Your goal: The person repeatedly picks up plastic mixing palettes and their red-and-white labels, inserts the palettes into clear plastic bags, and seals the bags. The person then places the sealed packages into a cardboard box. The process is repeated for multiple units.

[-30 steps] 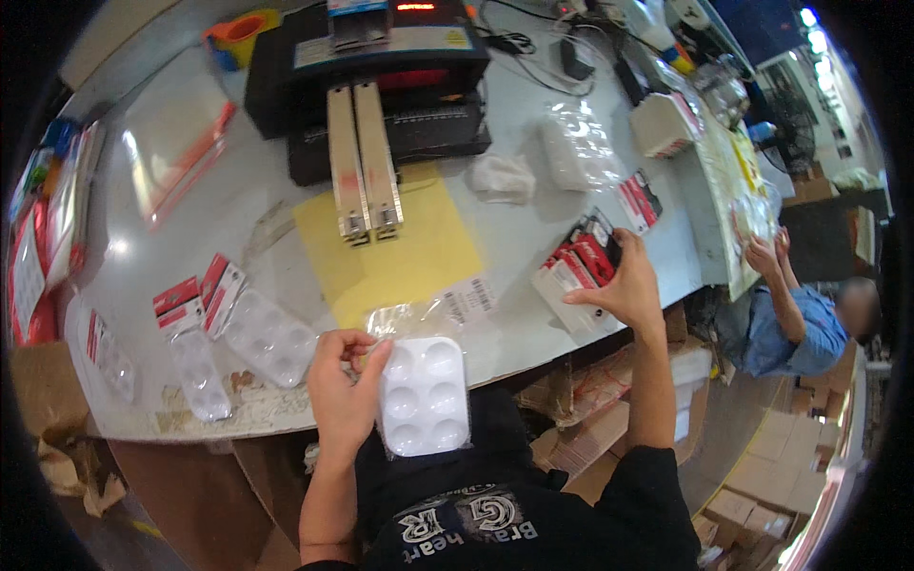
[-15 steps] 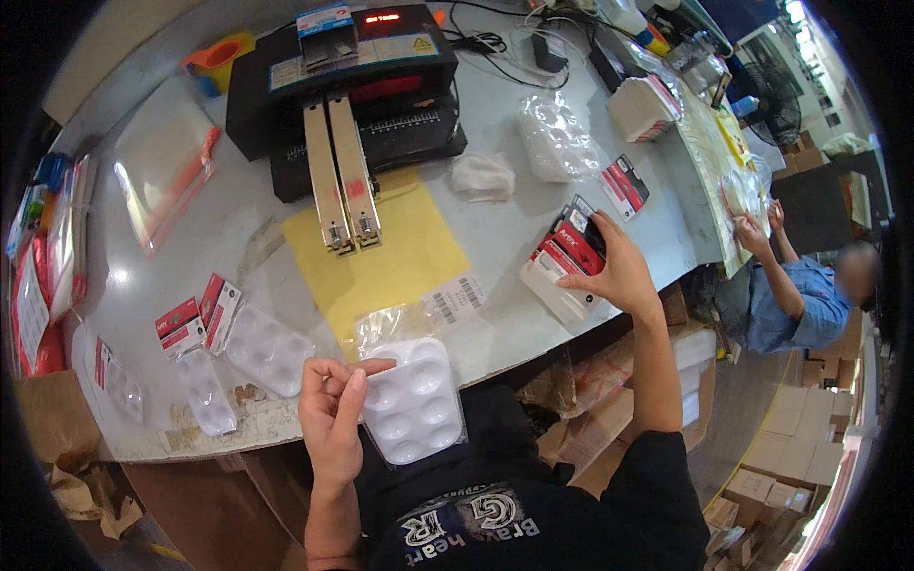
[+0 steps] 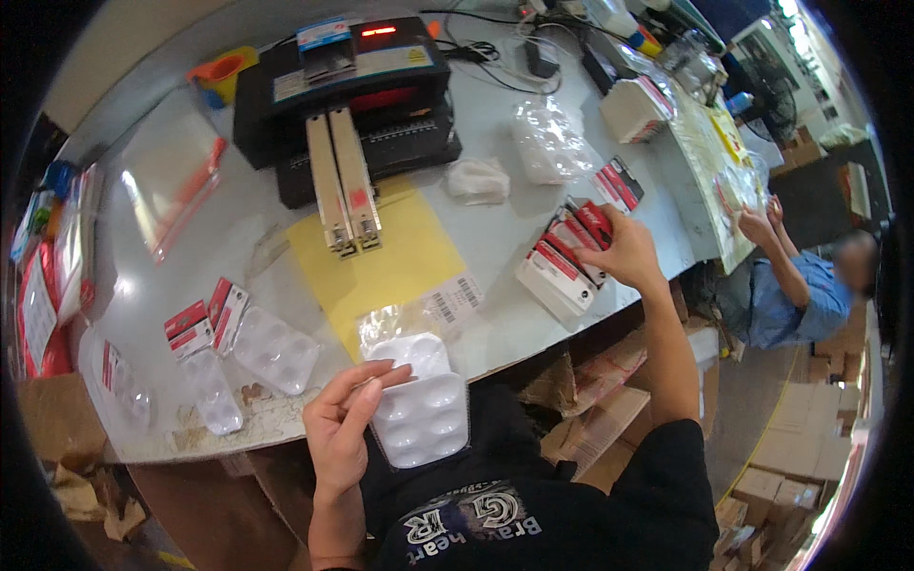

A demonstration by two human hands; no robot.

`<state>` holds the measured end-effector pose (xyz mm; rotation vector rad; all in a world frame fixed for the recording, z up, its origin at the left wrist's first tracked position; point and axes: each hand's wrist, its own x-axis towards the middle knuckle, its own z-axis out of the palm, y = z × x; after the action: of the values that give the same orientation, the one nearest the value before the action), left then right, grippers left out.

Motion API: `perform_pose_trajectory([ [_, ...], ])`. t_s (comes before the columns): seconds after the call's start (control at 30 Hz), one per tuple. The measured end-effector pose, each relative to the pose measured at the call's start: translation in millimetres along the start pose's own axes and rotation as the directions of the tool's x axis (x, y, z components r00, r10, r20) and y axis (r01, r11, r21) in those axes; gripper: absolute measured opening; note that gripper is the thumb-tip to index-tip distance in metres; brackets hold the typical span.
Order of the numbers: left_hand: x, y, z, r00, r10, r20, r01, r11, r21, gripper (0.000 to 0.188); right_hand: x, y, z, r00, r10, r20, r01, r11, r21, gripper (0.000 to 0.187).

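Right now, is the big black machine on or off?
On: the black machine has a glowing red display.

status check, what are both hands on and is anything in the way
Left hand holding white paint trays. Right hand on stack of red and white cards. Black machine beyond, clear of both hands.

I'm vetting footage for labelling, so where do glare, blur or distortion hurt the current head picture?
Head view: bright glare on the clear plastic bag and a white hotspot at left on the worktable; head view: the worktable's near edge bows and the corners go black; head view: red cards at the right hand look slightly soft, the white palette at the left hand clearer.
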<state>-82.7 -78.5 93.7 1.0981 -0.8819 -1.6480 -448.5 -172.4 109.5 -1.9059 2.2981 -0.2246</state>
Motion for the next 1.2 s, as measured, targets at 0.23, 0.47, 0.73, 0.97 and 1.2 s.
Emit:
perform_pose_trajectory([
  [0.23,0,7,19,0.997,-0.071,0.035,0.067,0.99,0.123,0.027,-42,-100,-35,0.821,-0.557,0.127,0.342,0.657,0.672,0.047],
  [0.47,-3,9,17,0.99,0.11,-0.083,-0.074,0.935,0.348,0.018,-35,-162,-12,0.657,-0.666,0.353,0.179,0.593,0.785,0.033],
  [0.73,0,7,11,0.991,0.119,-0.065,-0.07,0.86,0.506,0.013,-28,-165,-8,0.526,-0.751,0.4,0.374,0.626,0.684,0.033],
  [0.97,-2,-2,3,0.95,0.191,-0.247,-0.108,0.944,0.312,0.019,-24,-146,2,0.628,-0.675,0.387,0.262,0.652,0.712,0.029],
  [1.2,5,-15,-9,0.929,0.143,-0.342,-0.058,0.967,0.247,0.025,-51,-131,35,0.695,-0.514,0.503,-0.283,0.447,0.848,0.015],
])
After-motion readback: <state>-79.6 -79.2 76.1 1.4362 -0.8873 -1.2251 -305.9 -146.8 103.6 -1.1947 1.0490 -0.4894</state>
